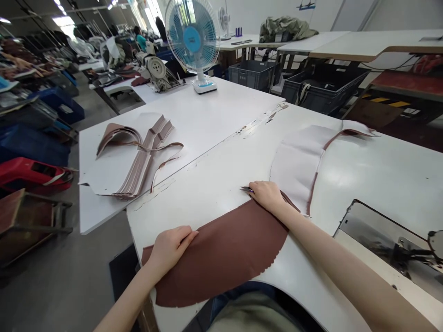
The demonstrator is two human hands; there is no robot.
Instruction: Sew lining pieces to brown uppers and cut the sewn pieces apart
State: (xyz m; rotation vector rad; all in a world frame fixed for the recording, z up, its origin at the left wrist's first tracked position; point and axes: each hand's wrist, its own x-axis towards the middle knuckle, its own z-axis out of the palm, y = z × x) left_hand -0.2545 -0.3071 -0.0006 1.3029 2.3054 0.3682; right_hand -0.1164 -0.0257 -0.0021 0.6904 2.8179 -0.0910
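Observation:
A brown fabric piece (224, 251) with a notched curved edge lies across the near part of the white table. My left hand (171, 246) is closed on its left upper edge, thumb and fingers together. At the upper right corner, my right hand (266, 194) rests on the cloth, its fingers wrapped round small thread snips (246, 189) whose dark tips point left. Beyond that hand lies a pale-backed panel (299, 152) with a brown seam edge; it reaches close to the brown piece, and my forearm hides part of the area between.
Stacked brown and pale cut pieces (138, 166) lie at the left. A fan (195, 46) stands at the back of the white table (207, 180). A sewing machine bed (380, 240) is at the right. Grey crates (252, 74) stand behind; a red object (34, 175) is far left.

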